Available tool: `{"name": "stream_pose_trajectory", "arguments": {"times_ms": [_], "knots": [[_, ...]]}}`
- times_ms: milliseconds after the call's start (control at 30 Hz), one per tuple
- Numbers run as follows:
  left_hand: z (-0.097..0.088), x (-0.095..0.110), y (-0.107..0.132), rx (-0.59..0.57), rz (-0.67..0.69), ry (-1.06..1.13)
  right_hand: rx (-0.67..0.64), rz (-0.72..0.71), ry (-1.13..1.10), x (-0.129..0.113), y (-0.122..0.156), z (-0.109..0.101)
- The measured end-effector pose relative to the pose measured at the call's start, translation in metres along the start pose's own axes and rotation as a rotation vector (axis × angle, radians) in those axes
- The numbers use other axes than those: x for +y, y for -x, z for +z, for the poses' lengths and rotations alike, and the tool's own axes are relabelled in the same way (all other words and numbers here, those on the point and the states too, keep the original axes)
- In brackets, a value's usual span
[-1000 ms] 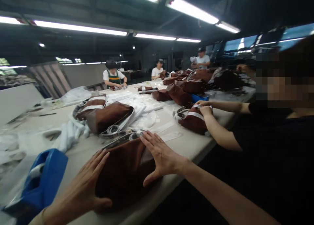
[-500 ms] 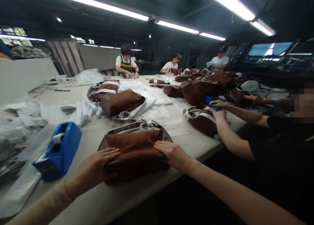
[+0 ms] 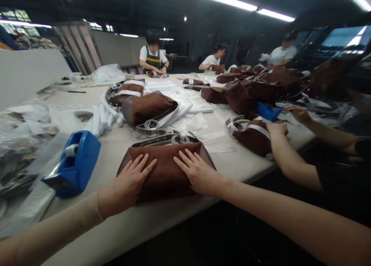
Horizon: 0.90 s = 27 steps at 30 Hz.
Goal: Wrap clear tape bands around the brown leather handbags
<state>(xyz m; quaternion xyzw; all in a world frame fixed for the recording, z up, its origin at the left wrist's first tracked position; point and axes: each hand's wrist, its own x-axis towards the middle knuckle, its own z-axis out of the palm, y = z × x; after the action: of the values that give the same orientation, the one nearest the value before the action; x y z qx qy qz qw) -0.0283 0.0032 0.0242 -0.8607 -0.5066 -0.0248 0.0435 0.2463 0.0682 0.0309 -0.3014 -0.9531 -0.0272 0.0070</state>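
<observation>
A brown handbag lies at the near edge of the table, with darker panels at its ends. Flat on its left part rests my left hand, fingers spread. My right hand presses on the right part of the same bag, its fingers also apart. Behind the bag's top edge runs a dark strap, and a wrapped coil of pale cord or chain sits by it. The bag's underside is hidden.
A blue tape dispenser stands left of the bag, near crumpled clear plastic. Further back lies another brown bag. At right, a co-worker's hand touches a bag with white wrap. More bags are heaped behind.
Both hands have moved inward over the bag and their fingers have spread. The bag's front face now looks smoother. My view has shifted. The co-worker's far hand has moved away from the bag.
</observation>
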Motion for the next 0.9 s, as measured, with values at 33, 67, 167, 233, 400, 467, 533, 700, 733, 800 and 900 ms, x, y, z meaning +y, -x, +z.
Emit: {"name": "stream_pose_trajectory", "arguments": {"times_ms": [33,67,167,233,400,467,533,700,733,800,900], "knots": [[0.004,0.002,0.004,0.024,-0.004,-0.017,0.052,-0.023,0.034,0.001,0.007,0.005],[0.008,0.003,0.007,0.051,-0.004,-0.036,0.099,-0.046,0.064,0.002,0.014,0.01],[0.023,0.007,0.014,0.162,0.013,-0.096,0.229,-0.12,0.1,0.006,0.029,0.022],[0.033,0.009,0.018,0.227,0.024,-0.12,0.298,-0.145,0.082,0.009,0.035,0.03],[0.051,0.012,0.027,0.258,0.019,-0.058,0.339,-0.153,0.0,0.012,0.041,0.047],[0.055,0.013,0.03,0.241,0.016,-0.051,0.32,-0.155,-0.031,0.013,0.042,0.051],[0.056,0.013,0.031,0.218,0.022,-0.063,0.299,-0.157,-0.059,0.014,0.044,0.053],[0.055,0.012,0.036,0.224,0.048,-0.104,0.252,-0.167,-0.053,0.017,0.047,0.055],[0.055,0.013,0.038,0.237,0.055,-0.116,0.248,-0.164,-0.042,0.018,0.047,0.054],[0.058,0.015,0.042,0.279,0.075,-0.129,0.24,-0.165,-0.034,0.019,0.049,0.051],[0.067,0.02,0.047,0.381,0.078,-0.098,0.186,-0.194,-0.076,0.02,0.052,0.042]]}}
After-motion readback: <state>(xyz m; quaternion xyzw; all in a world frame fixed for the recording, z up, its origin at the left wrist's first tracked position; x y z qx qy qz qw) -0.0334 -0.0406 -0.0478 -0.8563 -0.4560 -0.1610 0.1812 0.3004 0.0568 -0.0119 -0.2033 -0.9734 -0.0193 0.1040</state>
